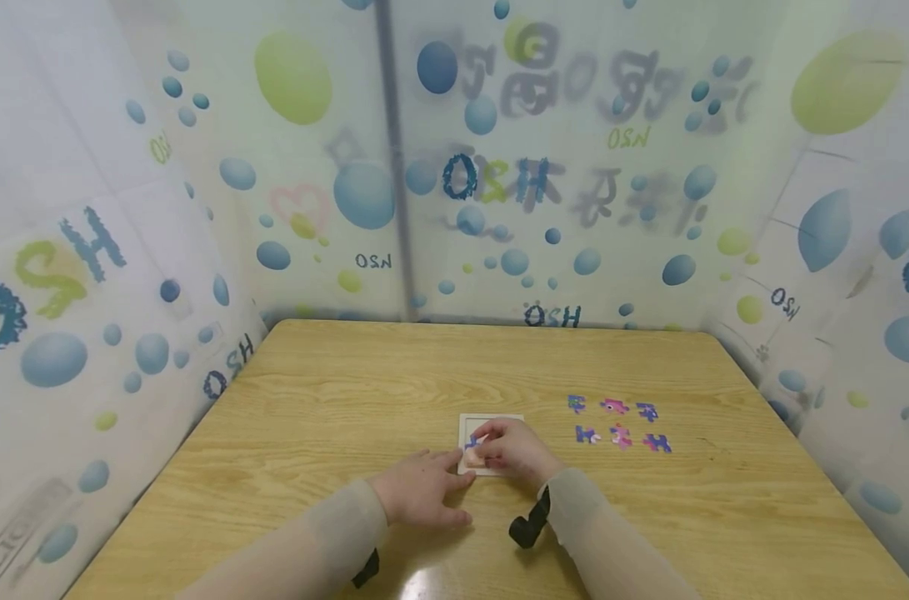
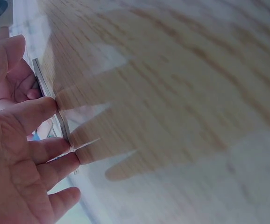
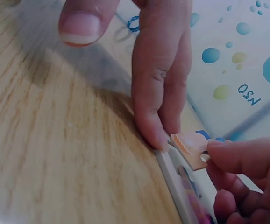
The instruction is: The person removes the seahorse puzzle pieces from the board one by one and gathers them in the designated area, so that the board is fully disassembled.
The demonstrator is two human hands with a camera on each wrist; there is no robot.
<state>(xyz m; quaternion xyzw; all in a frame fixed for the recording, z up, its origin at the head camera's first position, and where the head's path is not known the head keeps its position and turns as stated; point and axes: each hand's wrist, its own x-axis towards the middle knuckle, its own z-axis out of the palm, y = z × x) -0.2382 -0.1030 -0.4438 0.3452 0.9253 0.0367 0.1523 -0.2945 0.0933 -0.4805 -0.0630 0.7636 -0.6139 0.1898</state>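
Observation:
A small white puzzle tray [image 1: 462, 427] lies on the table in front of me. My right hand [image 1: 520, 452] is over it and pinches a peach-coloured puzzle piece [image 3: 187, 148] with a blue corner between thumb and fingers. In the right wrist view this piece is tilted above the tray's rim. My left hand [image 1: 422, 490] rests at the tray's left side, its fingers extended, with fingertips [image 2: 48, 105] touching the tray edge. Purple and pink colouring shows inside the tray in the right wrist view; the right hand hides much of the interior in the head view.
Several loose purple and pink puzzle pieces [image 1: 621, 437] lie in two rows to the right of the tray. The wooden table [image 1: 334, 392] is bordered at the back and sides by patterned curtains [image 1: 484, 275]. A black strap [image 1: 531, 527] hangs at the right wrist.

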